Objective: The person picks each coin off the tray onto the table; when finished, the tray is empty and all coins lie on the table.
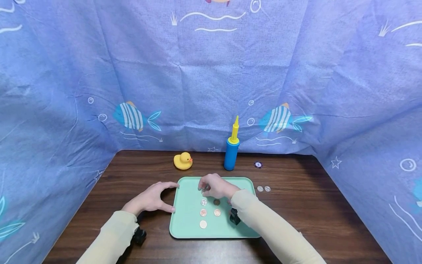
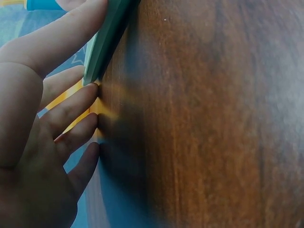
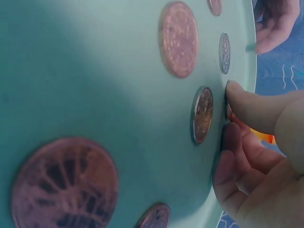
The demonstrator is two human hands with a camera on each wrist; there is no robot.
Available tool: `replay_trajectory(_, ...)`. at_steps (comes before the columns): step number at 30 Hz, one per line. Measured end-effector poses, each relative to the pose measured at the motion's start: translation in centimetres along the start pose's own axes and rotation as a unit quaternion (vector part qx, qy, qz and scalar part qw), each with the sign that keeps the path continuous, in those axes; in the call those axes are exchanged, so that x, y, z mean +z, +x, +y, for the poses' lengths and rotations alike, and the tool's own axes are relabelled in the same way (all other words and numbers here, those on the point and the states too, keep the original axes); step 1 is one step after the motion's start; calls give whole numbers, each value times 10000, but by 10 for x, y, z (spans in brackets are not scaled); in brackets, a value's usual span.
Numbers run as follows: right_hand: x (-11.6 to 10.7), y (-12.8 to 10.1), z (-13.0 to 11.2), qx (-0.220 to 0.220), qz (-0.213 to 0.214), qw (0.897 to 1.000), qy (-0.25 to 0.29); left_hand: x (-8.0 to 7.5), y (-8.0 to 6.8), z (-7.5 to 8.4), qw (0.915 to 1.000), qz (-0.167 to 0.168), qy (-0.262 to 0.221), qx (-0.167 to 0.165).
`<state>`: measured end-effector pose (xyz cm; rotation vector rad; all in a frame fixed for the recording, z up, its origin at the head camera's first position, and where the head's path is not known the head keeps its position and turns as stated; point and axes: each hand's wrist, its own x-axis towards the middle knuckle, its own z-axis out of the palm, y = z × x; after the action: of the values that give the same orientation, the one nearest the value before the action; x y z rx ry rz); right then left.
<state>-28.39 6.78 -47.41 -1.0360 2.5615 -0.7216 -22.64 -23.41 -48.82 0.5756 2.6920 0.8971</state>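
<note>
A mint-green tray (image 1: 188, 233) lies on the table with several coins on it. My right hand (image 1: 217, 186) reaches over the tray's far half, thumb and fingertips pinching a coin (image 3: 228, 108) at the tray surface; the fingers hide part of it. Closest to that hand are a silver coin (image 1: 204, 202) and a dark copper coin (image 1: 216, 202). Nearer the front lie two copper coins, one on the left (image 1: 203, 212) and one on the right (image 1: 217, 212), and a pale coin (image 1: 203, 224). My left hand (image 1: 152, 198) touches the tray's left rim with thumb and fingers spread.
Behind the tray are a yellow rubber duck (image 1: 182, 161) and an upright blue hand pump (image 1: 231, 154) with a yellow nozzle. A poker chip (image 1: 258, 165) and two silver coins (image 1: 263, 189) lie to the right. A blue fish-print cloth (image 1: 211, 84) surrounds the dark wooden table (image 1: 145, 165).
</note>
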Motion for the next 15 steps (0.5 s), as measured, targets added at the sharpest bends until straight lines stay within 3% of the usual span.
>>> replay_trajectory(7,1,2,1,155,-139,9996,-174,0,0,1,10000,5,-27,-4)
replay_trajectory(15,0,-3,1,21,69,9998,-185,0,0,0,10000,-38,-30,-44)
